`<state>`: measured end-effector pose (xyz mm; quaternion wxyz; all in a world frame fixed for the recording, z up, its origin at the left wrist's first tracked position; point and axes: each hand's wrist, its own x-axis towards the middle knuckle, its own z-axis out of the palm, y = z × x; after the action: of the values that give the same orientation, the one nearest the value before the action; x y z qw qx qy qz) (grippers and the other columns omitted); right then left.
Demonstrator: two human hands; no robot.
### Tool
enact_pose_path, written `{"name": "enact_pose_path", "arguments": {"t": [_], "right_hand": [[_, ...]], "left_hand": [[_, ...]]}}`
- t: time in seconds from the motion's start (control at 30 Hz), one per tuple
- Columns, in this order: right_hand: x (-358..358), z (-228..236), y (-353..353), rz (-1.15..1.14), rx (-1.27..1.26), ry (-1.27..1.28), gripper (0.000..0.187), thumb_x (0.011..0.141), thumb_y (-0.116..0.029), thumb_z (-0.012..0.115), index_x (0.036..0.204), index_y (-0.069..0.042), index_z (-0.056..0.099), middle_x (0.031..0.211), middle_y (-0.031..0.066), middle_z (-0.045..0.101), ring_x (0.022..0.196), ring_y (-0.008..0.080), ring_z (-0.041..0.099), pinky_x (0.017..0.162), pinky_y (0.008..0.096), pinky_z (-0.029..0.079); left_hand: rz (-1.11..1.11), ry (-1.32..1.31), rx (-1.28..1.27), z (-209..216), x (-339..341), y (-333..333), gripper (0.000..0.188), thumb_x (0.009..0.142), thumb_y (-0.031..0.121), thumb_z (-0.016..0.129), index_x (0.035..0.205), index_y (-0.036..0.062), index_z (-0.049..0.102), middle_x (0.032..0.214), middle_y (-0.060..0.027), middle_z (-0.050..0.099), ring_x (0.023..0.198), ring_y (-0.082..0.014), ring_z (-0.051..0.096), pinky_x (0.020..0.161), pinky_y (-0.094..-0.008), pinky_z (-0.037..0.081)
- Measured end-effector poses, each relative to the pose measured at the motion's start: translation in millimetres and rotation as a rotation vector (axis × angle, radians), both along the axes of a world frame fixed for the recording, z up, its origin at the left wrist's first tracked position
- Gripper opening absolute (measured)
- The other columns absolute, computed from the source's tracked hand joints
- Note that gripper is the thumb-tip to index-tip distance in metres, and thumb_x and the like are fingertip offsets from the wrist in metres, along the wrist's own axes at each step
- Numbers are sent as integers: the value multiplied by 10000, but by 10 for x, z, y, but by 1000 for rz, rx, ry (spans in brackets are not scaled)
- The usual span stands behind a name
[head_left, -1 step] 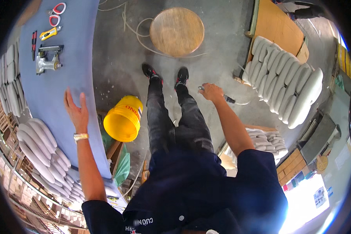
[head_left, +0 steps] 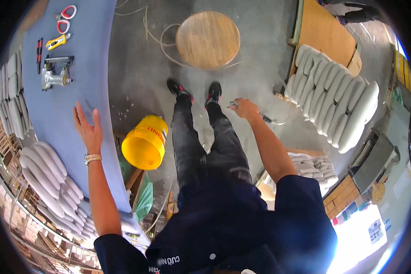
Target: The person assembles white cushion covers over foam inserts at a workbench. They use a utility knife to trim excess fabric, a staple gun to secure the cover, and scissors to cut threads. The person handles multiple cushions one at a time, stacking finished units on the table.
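On the blue tabletop [head_left: 64, 114] the left hand [head_left: 89, 130] lies flat, fingers spread, near a staple gun [head_left: 55, 73]. Beside the legs, the right hand [head_left: 244, 108] grips a small tool [head_left: 267, 119]. Work looks paused; lifting the tool carefully seems next.

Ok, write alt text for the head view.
Seen from above, a standing person lays the left hand flat on a blue-covered table while the right hand grips a small tool with a hose. A yellow bucket sits by the legs; a staple gun lies on the table.
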<state>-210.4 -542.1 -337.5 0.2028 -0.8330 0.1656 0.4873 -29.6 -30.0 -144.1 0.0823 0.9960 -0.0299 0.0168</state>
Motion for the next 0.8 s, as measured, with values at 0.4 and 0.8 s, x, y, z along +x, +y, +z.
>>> {"name": "enact_pose_path", "arguments": {"t": [0.4,0.8], "right_hand": [[1013,-950,1332,482,146,-75,390,969,-425,614,1192,-125,723,1145,157,747,1096,340,717,896,463,579],[818,-1522,2427,-433,202,-64,562,954,-525,623,1398,-181,607,1205,202,708,1138,410,665,967,489,534]], "left_hand": [[-60,-145,157,-499,157,34,720,992,536,538,1585,151,400,1644,-210,314,1484,-423,326,1203,-551,242],[-73,-65,149,-447,140,0,755,1031,553,449,1590,54,354,1652,-256,251,1502,-443,277,1211,-550,215]]}}
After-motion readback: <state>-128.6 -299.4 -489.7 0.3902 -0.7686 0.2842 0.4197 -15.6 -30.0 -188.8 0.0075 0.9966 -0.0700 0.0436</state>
